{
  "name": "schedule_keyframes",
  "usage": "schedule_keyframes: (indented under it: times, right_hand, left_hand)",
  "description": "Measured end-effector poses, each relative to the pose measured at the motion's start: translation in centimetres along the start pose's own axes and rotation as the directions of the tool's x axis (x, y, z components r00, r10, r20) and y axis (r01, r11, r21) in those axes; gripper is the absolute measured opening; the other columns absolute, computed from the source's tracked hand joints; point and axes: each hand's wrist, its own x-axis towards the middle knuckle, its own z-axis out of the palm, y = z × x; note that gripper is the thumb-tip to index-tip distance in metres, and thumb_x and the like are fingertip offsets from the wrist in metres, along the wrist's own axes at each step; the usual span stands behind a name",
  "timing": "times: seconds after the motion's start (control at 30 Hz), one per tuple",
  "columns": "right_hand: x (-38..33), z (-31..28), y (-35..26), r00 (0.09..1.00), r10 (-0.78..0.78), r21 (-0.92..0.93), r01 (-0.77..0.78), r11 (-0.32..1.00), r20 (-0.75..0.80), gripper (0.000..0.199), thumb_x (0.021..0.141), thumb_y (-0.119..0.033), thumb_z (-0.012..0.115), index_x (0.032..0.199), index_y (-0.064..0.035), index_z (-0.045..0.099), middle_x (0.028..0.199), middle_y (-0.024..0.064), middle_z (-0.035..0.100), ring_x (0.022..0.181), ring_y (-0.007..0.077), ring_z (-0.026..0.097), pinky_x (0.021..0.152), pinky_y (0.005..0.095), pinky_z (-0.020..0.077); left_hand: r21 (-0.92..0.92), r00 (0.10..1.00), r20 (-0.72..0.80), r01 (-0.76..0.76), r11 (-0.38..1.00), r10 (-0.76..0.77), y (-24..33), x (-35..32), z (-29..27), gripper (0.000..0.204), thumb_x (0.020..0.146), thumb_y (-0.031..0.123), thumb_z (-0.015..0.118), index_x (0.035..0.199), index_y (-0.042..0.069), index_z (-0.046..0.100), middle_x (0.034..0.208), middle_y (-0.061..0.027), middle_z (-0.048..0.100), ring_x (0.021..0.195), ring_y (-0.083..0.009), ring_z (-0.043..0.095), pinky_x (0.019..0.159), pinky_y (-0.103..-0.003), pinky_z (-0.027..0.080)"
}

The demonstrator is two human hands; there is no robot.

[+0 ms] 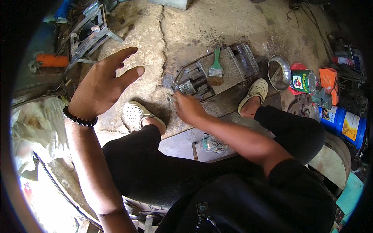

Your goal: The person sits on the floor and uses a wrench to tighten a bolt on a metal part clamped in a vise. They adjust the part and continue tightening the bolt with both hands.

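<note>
The right hand [186,106] sits just left of the frame's centre, its fingers curled around a small grey metal piece [171,96] at the lower left corner of a metal vise [194,82]. The piece is largely hidden by the fingertips, so its shape and the way it points cannot be told; it lies touching the vise's near end. The left hand [101,83] is raised in the left-centre of the frame, fingers spread and released, holding nothing, with a black bead bracelet [79,119] at the wrist.

The vise lies on a dark steel plate [229,73] on a rough, cracked concrete floor [186,27]. Its long axis runs from lower left to upper right in the frame, the screw end near the hand. A green-handled paintbrush [216,66] lies across it, handle toward the top of the frame, bristles toward the bottom.

The person squats, knees in black trousers, with pale perforated clogs [136,112] either side of the vise. To the right stand a shiny metal bowl [280,72], a paint tin [304,80] and a blue drum [344,124]. A metal frame stool [89,33] stands in the upper left, an orange tool [52,60] beside it, and crumpled white sheeting [37,128] at the left edge.
</note>
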Motion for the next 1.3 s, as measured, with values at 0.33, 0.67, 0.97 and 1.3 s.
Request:
schedule_keyframes:
  times: [0.33,0.67,0.97,1.3]
  right_hand:
    - [20.2,3.3,2.3,0.949,0.314,-0.085,-0.311,0.946,0.02,0.03,0.088,-0.023,0.06,0.105,0.0006,0.065,0.103,0.0243,0.069,0.1,0.0402,0.067,0.085,0.0487,0.0539]
    - [20.6,5.3,3.4,0.937,0.283,-0.182,-0.247,0.952,0.207,0.026,0.086,-0.017,0.059,0.102,-0.0014,0.072,0.108,0.0222,0.07,0.102,0.0368,0.069,0.086,0.0438,0.0549]
    - [18.6,-7.0,-3.7,0.981,-0.122,0.149,0.145,0.978,-0.152,0.025,0.103,-0.025,0.051,0.098,-0.0022,0.061,0.07,0.0073,0.06,0.06,0.0167,0.059,0.056,0.0344,0.0504]
    - [-1.6,-2.2,2.9,1.0,0.006,0.586,0.005,0.811,-0.016,0.023,0.099,-0.025,0.062,0.106,-0.0038,0.066,0.099,0.0086,0.069,0.093,0.0175,0.068,0.082,0.0328,0.0563]
  left_hand:
    - [-0.039,0.987,0.11,0.124,0.992,-0.119,-1.0,0.9,1.0,0.056,0.093,0.038,0.065,0.132,-0.001,0.056,0.127,-0.027,0.062,0.123,-0.0392,0.058,0.102,-0.042,0.046]
    - [0.024,0.975,0.141,0.172,0.985,-0.173,-1.8,0.7,0.5,0.059,0.094,0.039,0.065,0.139,0.004,0.052,0.13,-0.02,0.063,0.117,-0.034,0.062,0.093,-0.042,0.05]
    - [0.042,0.988,0.059,0.139,0.989,-0.141,-3.5,-0.8,1.2,0.059,0.092,0.044,0.064,0.132,0.001,0.058,0.123,-0.0246,0.065,0.112,-0.0388,0.064,0.097,-0.042,0.05]
    - [0.189,0.953,0.271,0.084,0.978,-0.134,-2.0,0.1,4.7,0.063,0.094,0.05,0.06,0.135,0.002,0.056,0.125,-0.0252,0.064,0.117,-0.0368,0.062,0.102,-0.043,0.047]
